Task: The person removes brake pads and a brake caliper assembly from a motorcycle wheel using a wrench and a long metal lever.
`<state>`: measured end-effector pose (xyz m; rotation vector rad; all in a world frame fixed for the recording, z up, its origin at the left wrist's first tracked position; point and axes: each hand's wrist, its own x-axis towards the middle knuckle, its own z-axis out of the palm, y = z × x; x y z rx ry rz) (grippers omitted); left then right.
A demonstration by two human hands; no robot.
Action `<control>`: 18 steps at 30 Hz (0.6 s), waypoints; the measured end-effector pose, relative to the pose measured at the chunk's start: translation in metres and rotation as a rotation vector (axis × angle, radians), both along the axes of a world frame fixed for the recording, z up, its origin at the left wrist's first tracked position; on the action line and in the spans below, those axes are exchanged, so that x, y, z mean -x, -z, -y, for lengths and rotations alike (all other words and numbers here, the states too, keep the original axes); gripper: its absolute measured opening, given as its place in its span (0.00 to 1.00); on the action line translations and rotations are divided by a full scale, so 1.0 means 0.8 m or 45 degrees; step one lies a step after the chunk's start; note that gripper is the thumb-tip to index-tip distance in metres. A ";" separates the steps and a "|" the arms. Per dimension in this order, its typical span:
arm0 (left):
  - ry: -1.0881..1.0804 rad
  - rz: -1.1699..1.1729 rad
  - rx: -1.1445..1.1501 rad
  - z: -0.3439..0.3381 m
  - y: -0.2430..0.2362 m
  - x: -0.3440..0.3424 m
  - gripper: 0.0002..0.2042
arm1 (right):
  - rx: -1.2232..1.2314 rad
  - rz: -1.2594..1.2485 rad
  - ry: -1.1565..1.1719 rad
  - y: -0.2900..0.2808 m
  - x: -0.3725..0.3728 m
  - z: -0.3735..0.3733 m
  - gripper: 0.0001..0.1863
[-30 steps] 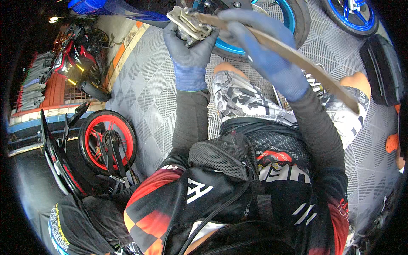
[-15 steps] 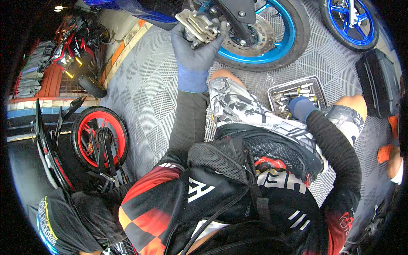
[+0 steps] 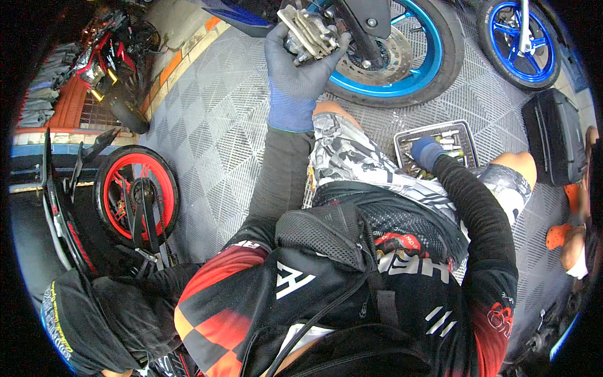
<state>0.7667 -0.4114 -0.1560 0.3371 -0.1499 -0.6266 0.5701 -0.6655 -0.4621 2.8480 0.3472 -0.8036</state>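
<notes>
My left hand (image 3: 294, 83), in a grey and blue work glove, is closed around a metal brake caliper (image 3: 308, 31) and holds it up beside the motorcycle's front wheel. Just right of it are the fork leg (image 3: 357, 34), the brake disc (image 3: 397, 66) and the bright blue rim (image 3: 433, 50). My right hand (image 3: 427, 152), gloved too, reaches into a light plastic basket (image 3: 473, 132) of sockets and other metal tools (image 3: 450, 138) on the floor between my knees. Its fingers are hidden among the tools, so I cannot see whether they grip anything.
A black case (image 3: 553, 137) stands at the right, below another blue wheel (image 3: 522, 45). At the left are a motorcycle's red rear wheel (image 3: 137, 196) and a person in a black shirt (image 3: 103, 320). Part of another person with an orange sandal (image 3: 556, 237) shows at the far right.
The view has shifted slightly. My right hand has moved left within the basket, uncovering more tools at its right. My left hand still holds the caliper beside the wheel.
</notes>
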 end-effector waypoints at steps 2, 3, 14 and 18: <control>0.053 -0.018 -0.004 0.009 -0.005 0.000 0.19 | 0.057 0.037 -0.012 0.008 0.010 -0.002 0.13; 0.053 -0.022 -0.005 0.005 -0.001 -0.002 0.19 | 0.005 -0.029 0.057 0.004 0.011 -0.011 0.13; -0.072 0.017 -0.338 -0.010 0.069 -0.020 0.23 | -1.422 -0.643 0.789 -0.142 0.034 0.033 0.19; 0.109 0.304 -0.074 -0.039 0.097 -0.040 0.25 | -2.122 -1.036 1.022 -0.232 0.051 -0.003 0.28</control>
